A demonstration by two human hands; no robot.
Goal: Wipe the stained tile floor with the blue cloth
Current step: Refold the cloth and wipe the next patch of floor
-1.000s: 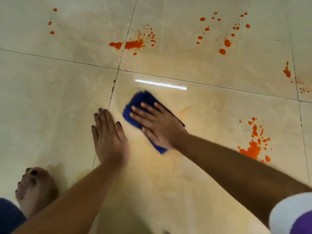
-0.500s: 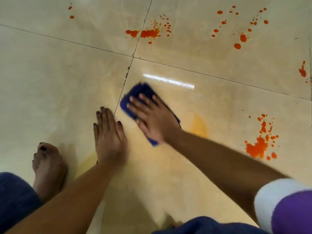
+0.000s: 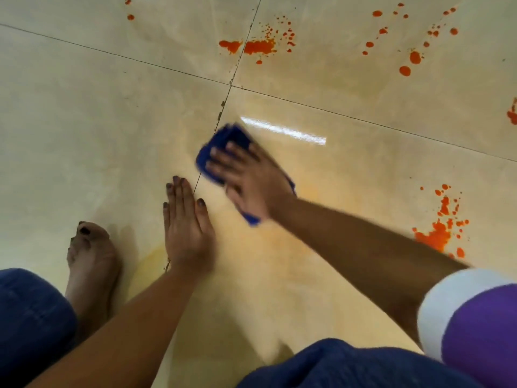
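In the middle of the frame, just right of the vertical grout line, the right hand (image 3: 251, 180) lies flat on the blue cloth (image 3: 226, 144), fingers straight and slightly spread, pressing it against the tile floor (image 3: 84, 121). The cloth is folded into a pad; one end shows beyond the fingertips toward the upper left, and a corner pokes out below the wrist. The hand is blurred, so it looks to be mid-stroke.

Lower left of it, the left hand (image 3: 186, 225) rests palm-down on the floor with fingers straight and close together — a prop for the body's weight, by the look of it. A bare foot (image 3: 91, 256) stands at the left edge of the frame, near that hand.

The step in hand is the wiping itself. Around and below the cloth the tile carries only a pale yellow-orange film (a smear, I would judge, rather than fresh spill), so this patch seems nearly done. Thick orange splatter (image 3: 439, 233) remains at the right of the frame, beside the right forearm, and more splatter (image 3: 258, 47) sits at the top centre across the grout line, with scattered drops toward the upper right.

The next move probably calls for sliding the cloth to one of those patches — the right-hand one looks nearest — with firm flat pressure, and perhaps a clean fold turned down.
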